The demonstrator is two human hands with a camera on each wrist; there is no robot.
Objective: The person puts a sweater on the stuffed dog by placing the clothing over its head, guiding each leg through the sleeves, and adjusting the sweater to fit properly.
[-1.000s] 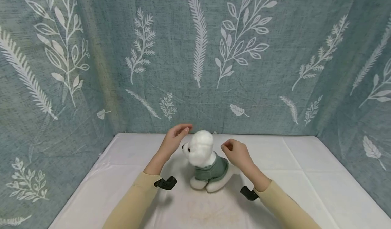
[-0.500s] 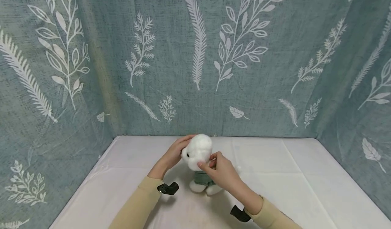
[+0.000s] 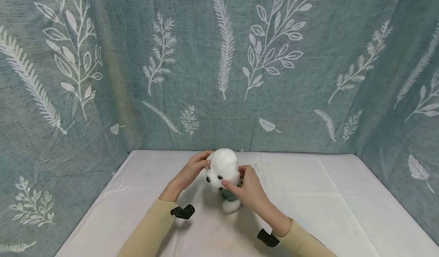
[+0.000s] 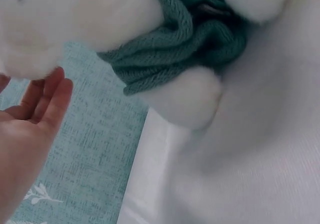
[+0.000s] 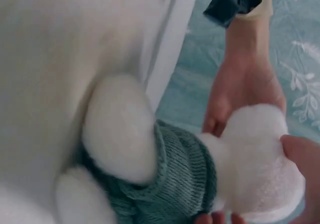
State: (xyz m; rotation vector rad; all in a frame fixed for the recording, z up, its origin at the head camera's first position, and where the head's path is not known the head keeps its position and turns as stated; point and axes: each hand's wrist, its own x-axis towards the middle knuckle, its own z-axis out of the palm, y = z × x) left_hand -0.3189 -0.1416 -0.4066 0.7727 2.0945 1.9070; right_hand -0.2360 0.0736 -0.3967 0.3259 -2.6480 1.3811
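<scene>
A white plush toy (image 3: 223, 161) with dark eyes and nose sits on the cloth-covered table in the head view. It wears a green knitted sweater (image 4: 190, 49). My left hand (image 3: 188, 176) holds one side of its head, fingers behind and thumb in front. In the left wrist view, the left fingers (image 4: 56, 96) touch the underside of the head. My right hand (image 3: 253, 190) grips the other side, its thumb on the cheek and its fingers behind the neck. The right thumb (image 5: 301, 154) lies against the white head in the right wrist view. Most of the toy's body is hidden behind that hand.
A white cloth covers the table (image 3: 319, 211). Blue-green curtain (image 3: 205, 70) with white leaf prints stands behind and on both sides. Black devices, the left one (image 3: 183, 212) and the right one (image 3: 267, 238), sit at the wrists.
Both hands have closed in on the toy and taken hold of its head. The toy's face, first pointing left, now turns more toward me, and its body has turned too.
</scene>
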